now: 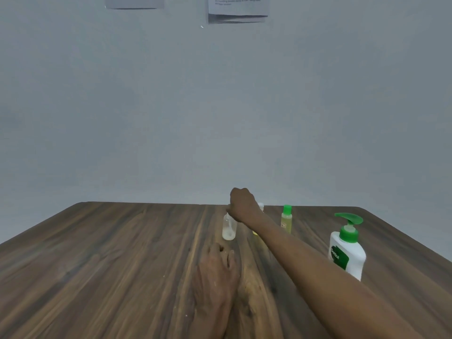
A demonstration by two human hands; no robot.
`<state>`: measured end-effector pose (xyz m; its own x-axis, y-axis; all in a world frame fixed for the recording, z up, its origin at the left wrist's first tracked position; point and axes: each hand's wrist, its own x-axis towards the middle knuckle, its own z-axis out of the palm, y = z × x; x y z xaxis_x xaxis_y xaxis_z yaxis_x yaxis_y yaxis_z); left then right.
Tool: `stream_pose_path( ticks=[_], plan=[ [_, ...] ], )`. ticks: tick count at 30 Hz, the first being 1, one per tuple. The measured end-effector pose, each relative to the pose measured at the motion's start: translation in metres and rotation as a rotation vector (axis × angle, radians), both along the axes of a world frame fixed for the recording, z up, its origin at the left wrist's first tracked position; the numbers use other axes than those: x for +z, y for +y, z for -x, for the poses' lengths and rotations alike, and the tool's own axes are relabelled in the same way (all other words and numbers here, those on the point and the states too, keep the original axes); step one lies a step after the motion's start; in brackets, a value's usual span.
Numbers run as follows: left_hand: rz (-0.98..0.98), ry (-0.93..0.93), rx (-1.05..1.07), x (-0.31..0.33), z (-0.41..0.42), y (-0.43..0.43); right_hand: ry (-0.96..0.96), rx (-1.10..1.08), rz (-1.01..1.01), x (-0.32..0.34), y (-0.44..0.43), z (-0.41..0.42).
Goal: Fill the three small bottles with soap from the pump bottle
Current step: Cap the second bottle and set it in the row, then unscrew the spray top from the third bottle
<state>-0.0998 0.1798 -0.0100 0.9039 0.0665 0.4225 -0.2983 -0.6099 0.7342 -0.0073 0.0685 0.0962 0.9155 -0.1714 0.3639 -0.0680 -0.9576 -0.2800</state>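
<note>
A white pump bottle [348,250] with a green pump head stands at the right of the wooden table [110,260]. Near the far edge stand three small bottles. A clear one [229,228] is on the left, and my right hand [242,203] reaches over and closes on its top. A second small bottle [260,207] is mostly hidden behind my right wrist. A yellowish one with a green cap [286,218] stands to the right. My left hand [216,267] rests flat on the table, fingers loosely apart, holding nothing.
A plain grey wall rises right behind the table's far edge. Two sheets of paper [237,8] hang on it high up. The table's rounded far corners show at left and right.
</note>
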Motion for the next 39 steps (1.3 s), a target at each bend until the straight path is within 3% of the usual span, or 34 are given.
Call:
stream_pose_path(
  ticks=[6,11,15,23,27,33,36,39],
  plan=[
    [0.203,0.041,-0.204,0.011,0.005,0.006,0.023,0.08,-0.026,-0.01,0.018,0.106],
    [0.121,0.131,-0.39,0.02,0.021,0.003,-0.053,0.011,-0.132,-0.024,0.006,0.152],
    [0.172,0.139,-0.401,0.004,0.031,0.003,-0.095,0.023,-0.179,-0.03,0.005,0.162],
    [0.195,0.12,-0.343,-0.008,0.039,0.001,-0.218,0.054,-0.586,-0.063,0.01,0.174],
    [0.221,0.131,-0.386,-0.008,0.038,0.005,-0.24,0.094,-0.536,-0.065,0.005,0.174],
    [0.241,0.145,-0.474,-0.008,0.039,0.011,-0.079,0.247,-0.376,-0.053,-0.011,0.18],
    [0.247,0.163,-0.51,-0.006,0.04,0.014,0.02,0.291,-0.493,-0.054,-0.018,0.184],
    [0.258,0.179,-0.524,-0.004,0.041,0.014,-0.058,0.217,-0.646,-0.063,-0.012,0.19]
  ],
)
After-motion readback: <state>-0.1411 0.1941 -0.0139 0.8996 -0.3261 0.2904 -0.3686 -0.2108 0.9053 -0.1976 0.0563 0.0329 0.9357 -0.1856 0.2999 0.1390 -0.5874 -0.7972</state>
